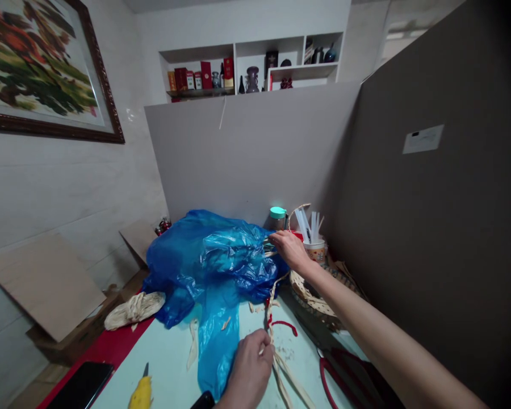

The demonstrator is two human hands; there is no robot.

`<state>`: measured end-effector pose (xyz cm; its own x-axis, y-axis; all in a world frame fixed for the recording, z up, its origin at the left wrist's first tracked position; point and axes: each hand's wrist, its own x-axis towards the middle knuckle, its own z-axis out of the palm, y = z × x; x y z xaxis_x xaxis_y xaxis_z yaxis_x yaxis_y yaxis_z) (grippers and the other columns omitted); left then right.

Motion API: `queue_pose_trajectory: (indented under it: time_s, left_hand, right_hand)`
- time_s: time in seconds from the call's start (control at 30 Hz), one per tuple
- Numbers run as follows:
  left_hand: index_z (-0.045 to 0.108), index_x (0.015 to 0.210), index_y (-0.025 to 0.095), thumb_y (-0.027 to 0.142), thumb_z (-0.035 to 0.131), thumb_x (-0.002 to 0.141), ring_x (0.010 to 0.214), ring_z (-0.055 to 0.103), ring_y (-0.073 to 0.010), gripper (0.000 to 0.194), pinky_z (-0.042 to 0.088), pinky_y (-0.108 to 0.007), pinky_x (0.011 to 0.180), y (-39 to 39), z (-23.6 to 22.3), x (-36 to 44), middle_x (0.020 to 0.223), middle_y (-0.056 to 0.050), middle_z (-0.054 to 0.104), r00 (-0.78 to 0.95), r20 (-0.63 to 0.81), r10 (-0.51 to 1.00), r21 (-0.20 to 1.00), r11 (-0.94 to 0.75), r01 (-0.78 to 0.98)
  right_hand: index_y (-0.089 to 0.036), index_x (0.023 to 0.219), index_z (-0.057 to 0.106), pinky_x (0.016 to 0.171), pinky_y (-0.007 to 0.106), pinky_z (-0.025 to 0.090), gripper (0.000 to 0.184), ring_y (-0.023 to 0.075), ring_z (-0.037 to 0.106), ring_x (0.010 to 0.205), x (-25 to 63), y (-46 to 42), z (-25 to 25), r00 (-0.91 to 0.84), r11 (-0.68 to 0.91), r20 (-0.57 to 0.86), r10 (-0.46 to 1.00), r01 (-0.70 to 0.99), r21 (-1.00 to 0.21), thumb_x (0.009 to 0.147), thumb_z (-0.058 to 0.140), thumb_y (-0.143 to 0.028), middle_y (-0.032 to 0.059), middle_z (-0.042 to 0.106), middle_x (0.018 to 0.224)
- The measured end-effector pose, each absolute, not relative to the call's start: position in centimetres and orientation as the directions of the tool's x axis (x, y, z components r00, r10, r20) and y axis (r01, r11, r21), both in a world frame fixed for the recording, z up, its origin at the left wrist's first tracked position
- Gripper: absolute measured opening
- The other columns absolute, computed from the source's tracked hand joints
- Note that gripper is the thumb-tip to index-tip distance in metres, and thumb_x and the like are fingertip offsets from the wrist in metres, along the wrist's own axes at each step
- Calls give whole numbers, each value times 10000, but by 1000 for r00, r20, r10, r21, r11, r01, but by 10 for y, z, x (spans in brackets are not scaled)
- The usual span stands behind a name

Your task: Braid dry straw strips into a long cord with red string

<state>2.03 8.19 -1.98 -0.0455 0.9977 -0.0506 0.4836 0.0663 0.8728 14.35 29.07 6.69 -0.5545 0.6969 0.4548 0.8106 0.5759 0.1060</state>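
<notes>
My left hand (pixel 252 360) is low in the middle, its fingers closed around a pale straw braid (pixel 271 307). Loose strands (pixel 287 378) run from the braid toward the near edge. Farther up, my right hand (pixel 288 247) reaches to the mouth of a crumpled blue plastic bag (pixel 225 250). Its fingers pinch pale straw strands (pixel 269 247) that stick out of the bag. A short red fuzzy strip (pixel 285 325) lies on the table beside the braid.
Red-handled scissors (pixel 327 380) lie at right, below a woven basket (pixel 310 298). Behind stand a tub of white sticks (pixel 315 248) and a green-lidded jar (pixel 277 215). At left are a yellow-handled knife (pixel 141 392), a phone (pixel 80 386) and a straw bundle (pixel 135 310). Grey partitions (pixel 247 153) enclose the table.
</notes>
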Motion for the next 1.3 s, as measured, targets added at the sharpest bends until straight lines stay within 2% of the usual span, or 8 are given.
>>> queue_pose_trajectory:
  time_s: [0.23,0.43,0.57,0.67,0.9,1.07,1.2,1.3]
  left_hand:
    - [416,660,199,266,404,766,717,469,-175,126,325,-267,661,84,-22,19,664,-6,480,-39,-42,998,864,56,501]
    - [424,662,200,277,392,771,740,485,-182,137,334,-270,672,84,-24,18,687,-13,504,-34,-11,999,863,27,504]
    - [420,656,199,273,397,765,723,477,-176,135,326,-266,660,83,-24,18,671,-6,490,-34,-14,999,857,30,515]
    - [418,649,198,260,402,762,713,476,-170,130,321,-260,648,84,-26,17,665,-1,486,-40,1,999,854,19,520]
    - [452,650,189,188,407,777,701,509,-164,135,339,-250,643,86,-28,19,674,-17,548,-48,16,999,820,14,572]
    - [600,839,160,176,379,847,816,592,-202,221,367,-277,700,81,-20,27,827,-82,659,-26,14,1000,607,12,794]
    - [594,1114,148,138,348,870,937,600,-256,347,395,-342,782,72,-10,33,1026,-136,647,53,41,998,331,-64,941]
    - [610,1111,116,45,321,838,936,595,-289,404,413,-396,782,70,2,39,1029,-166,630,120,21,993,127,-121,984]
  right_hand:
    - [-187,924,649,794,328,297,250,237,473,951,145,285,69,-539,593,507,672,802,67,941,404,-236,99,649,942]
    - [-175,813,677,759,293,334,128,217,527,908,158,295,62,-434,547,504,747,831,-95,831,550,-182,91,649,909]
    - [-173,785,673,672,232,363,79,162,572,785,162,298,62,-470,600,456,756,776,-193,774,598,-194,35,665,815]
    - [-183,797,661,623,198,367,120,124,575,705,164,297,66,-495,632,440,750,734,-251,806,552,-233,-9,666,757]
    - [-138,896,636,631,230,363,213,154,569,724,175,289,64,-359,531,486,797,800,-278,831,434,-155,56,668,812]
    - [-185,875,655,714,248,356,182,178,565,842,165,274,58,-425,554,465,776,812,-182,820,486,-148,56,671,870]
    - [-171,879,652,777,279,343,171,213,534,937,151,271,58,-444,542,447,776,832,-115,831,488,-154,98,658,936]
    - [-154,930,638,764,286,345,187,223,536,923,145,272,59,-436,520,436,787,849,-90,835,477,-154,119,651,959]
